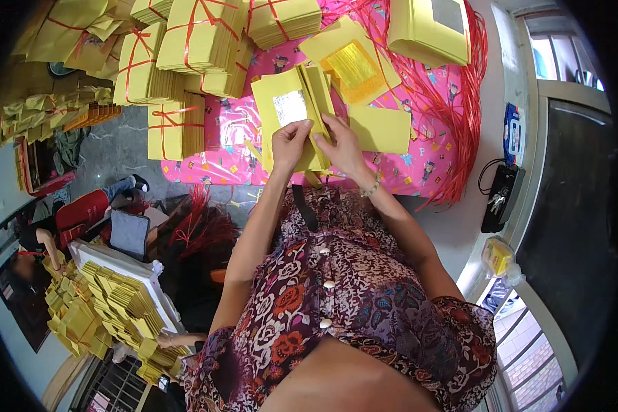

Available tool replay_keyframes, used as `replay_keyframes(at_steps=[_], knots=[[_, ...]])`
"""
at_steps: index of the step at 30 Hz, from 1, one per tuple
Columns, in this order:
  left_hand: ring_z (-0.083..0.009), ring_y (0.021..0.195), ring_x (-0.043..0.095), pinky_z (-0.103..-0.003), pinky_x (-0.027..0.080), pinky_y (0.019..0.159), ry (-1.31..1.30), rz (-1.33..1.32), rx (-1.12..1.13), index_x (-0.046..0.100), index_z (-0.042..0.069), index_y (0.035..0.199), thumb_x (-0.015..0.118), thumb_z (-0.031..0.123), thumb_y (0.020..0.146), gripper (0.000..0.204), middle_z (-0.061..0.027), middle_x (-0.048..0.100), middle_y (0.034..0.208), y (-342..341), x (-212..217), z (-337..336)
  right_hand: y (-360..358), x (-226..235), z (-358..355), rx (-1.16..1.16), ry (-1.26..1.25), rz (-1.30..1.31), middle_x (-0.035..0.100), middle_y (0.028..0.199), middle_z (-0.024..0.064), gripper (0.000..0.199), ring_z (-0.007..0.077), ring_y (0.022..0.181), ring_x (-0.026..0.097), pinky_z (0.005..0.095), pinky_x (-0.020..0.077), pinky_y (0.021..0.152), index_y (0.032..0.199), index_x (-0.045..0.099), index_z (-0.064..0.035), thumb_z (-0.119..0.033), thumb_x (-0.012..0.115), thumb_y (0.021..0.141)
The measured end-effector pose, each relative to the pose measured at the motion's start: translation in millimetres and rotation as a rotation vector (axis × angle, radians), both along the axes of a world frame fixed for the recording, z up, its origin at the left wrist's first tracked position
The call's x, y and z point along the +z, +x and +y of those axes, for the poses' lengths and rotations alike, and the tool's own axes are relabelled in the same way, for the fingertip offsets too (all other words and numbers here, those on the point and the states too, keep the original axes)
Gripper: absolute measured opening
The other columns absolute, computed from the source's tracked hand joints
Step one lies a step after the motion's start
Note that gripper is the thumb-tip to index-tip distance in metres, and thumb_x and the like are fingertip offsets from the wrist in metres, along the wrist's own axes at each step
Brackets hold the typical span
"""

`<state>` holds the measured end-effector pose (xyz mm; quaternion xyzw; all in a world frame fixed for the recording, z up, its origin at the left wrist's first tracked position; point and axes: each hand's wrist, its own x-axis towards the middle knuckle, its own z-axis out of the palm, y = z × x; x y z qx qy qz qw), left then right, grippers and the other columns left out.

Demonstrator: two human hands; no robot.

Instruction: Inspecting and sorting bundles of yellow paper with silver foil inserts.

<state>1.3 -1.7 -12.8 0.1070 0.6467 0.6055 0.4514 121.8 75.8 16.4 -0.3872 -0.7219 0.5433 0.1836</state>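
My left hand [290, 141] and my right hand [340, 143] both grip a stack of yellow paper sheets [281, 93] with a silver foil square on top, held upright over a pink patterned cloth [233, 123]. The fingers pinch the stack's near edge side by side. Just beyond lies a loose yellow sheet with gold foil [353, 63]. A plain yellow sheet [381, 129] lies to the right of my right hand. A beaded bracelet is on my right wrist.
Bundles of yellow paper tied with red string [199, 34] pile up at the far left. Red plastic strings [460, 103] heap along the cloth's right side. Another person [44, 240] sits at lower left beside more yellow stacks [117, 302]. A black pouch with keys [499, 198] lies at right.
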Motion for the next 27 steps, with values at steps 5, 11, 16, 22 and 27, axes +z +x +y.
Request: replay_keyframes(at_steps=[5,11,16,22,27], knots=[[-0.0031,0.065,0.053,-0.019,0.043,0.059,0.021,-0.024,0.001,0.071,0.000,0.093,0.067,0.020,0.089,0.021,0.0018,0.065,0.077,-0.2,-0.7,0.1,0.5,-3.8,-0.5,-0.001,-0.003,0.023,0.057,0.114,0.0216,0.047,0.0339,0.106,0.057,0.0373,0.0447,0.092,0.122,0.051,0.0052,-0.018,0.063,0.083],[-0.0030,0.066,0.052,-0.019,0.043,0.060,0.017,-0.033,-0.006,0.071,0.001,0.093,0.067,0.020,0.088,0.020,0.0019,0.066,0.077,-1.4,-2.8,-0.3,0.7,-4.5,0.1,0.006,0.025,0.016,0.057,0.114,0.0217,0.046,0.0340,0.106,0.057,0.0376,0.0444,0.092,0.121,0.052,0.0052,-0.018,0.062,0.083],[-0.0029,0.066,0.052,-0.019,0.043,0.060,0.010,-0.029,0.000,0.071,0.001,0.093,0.067,0.019,0.088,0.020,0.0020,0.066,0.077,-1.1,-0.2,0.5,0.8,0.6,0.5,0.024,0.007,-0.016,0.056,0.115,0.0214,0.049,0.0347,0.107,0.056,0.0380,0.0445,0.092,0.123,0.050,0.0049,-0.019,0.063,0.083],[-0.0025,0.065,0.051,-0.019,0.042,0.059,-0.027,-0.010,-0.023,0.072,0.001,0.092,0.067,0.021,0.089,0.021,0.0030,0.065,0.076,-2.0,1.9,0.2,1.3,5.9,-1.1,0.106,0.159,-0.078,0.050,0.122,0.0224,0.054,0.0373,0.110,0.053,0.0403,0.0442,0.093,0.127,0.045,0.0056,-0.022,0.063,0.083],[-0.0023,0.065,0.051,-0.019,0.042,0.059,-0.020,-0.033,-0.020,0.072,0.001,0.093,0.067,0.021,0.089,0.021,0.0033,0.065,0.075,-2.9,-1.0,-0.2,1.2,7.7,-1.0,0.121,0.185,-0.092,0.049,0.124,0.0227,0.056,0.0376,0.111,0.052,0.0410,0.0439,0.094,0.128,0.043,0.0067,-0.022,0.062,0.084]])
